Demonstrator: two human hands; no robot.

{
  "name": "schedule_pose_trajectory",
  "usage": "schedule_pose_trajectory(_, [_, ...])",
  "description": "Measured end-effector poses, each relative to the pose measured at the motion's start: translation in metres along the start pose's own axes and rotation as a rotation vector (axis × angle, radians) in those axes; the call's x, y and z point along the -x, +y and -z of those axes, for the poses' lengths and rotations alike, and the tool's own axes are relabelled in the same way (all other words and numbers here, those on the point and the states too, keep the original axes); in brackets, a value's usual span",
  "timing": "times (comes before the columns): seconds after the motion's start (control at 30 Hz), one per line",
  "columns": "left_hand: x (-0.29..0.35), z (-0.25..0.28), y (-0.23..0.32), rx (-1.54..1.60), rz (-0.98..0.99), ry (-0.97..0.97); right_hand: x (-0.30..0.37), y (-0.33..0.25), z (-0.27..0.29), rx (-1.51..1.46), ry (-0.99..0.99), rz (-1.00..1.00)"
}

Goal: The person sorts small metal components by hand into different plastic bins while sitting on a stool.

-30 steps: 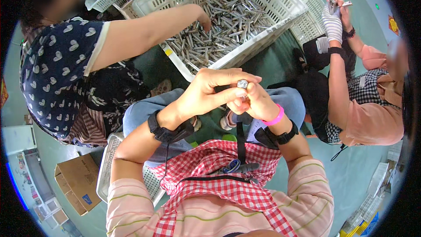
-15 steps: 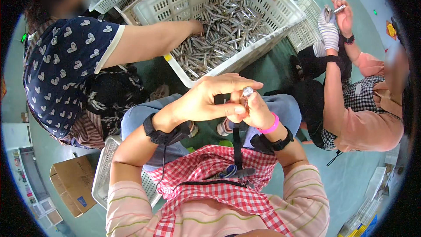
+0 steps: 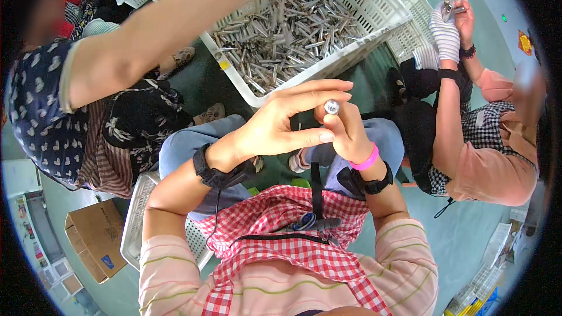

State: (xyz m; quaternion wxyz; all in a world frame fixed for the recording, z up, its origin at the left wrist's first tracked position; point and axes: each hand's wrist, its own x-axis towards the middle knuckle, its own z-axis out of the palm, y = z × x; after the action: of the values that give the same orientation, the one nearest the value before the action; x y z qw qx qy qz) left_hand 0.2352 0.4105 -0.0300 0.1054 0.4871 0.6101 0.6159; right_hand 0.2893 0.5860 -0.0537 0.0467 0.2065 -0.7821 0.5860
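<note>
In front of my knees, my right hand (image 3: 350, 133) pinches a shiny metal tube (image 3: 331, 106) between thumb and fingers, its round end facing up. My left hand (image 3: 285, 120) arches beside it, fingers stretched toward the right and thumb apart from them, near the tube. Whether the left fingertips touch it I cannot tell. Beyond both hands stands a large white slotted crate (image 3: 235, 82) holding many similar metal tubes (image 3: 304, 41).
At left a co-worker's bare arm (image 3: 164, 29) reaches over the crate. Another co-worker at right holds metal pieces in a gloved hand (image 3: 443, 35) and a bare hand. A white basket (image 3: 137, 231) and a cardboard box (image 3: 96, 240) stand at my left.
My left thumb and fingers have spread apart, away from the tube, which stays in my right hand. The left co-worker's hand has risen from the tubes toward the crate's far side.
</note>
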Motion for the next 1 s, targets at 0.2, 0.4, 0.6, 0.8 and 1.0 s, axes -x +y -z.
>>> schedule_pose_trajectory(0.2, [0.001, 0.000, 0.002, -0.022, -0.035, -0.037, 0.004, 0.004, 0.003, -0.175, 0.018, -0.043])
schedule_pose_trajectory(0.4, [0.001, 0.008, 0.004, -0.119, -0.077, 0.155, -0.006, -0.002, 0.004, -0.025, 0.014, 0.084])
schedule_pose_trajectory(0.6, [0.002, 0.017, 0.021, -0.578, -0.259, 0.312, -0.009, -0.004, 0.010, 0.098, 0.054, 0.057])
schedule_pose_trajectory(0.8, [0.002, 0.013, 0.019, -0.694, -0.269, 0.323, -0.014, -0.007, 0.011, 0.254, 0.126, 0.118])
schedule_pose_trajectory(1.0, [0.002, 0.013, 0.015, -0.743, -0.287, 0.308, -0.015, -0.009, 0.013, 0.302, 0.058, 0.087])
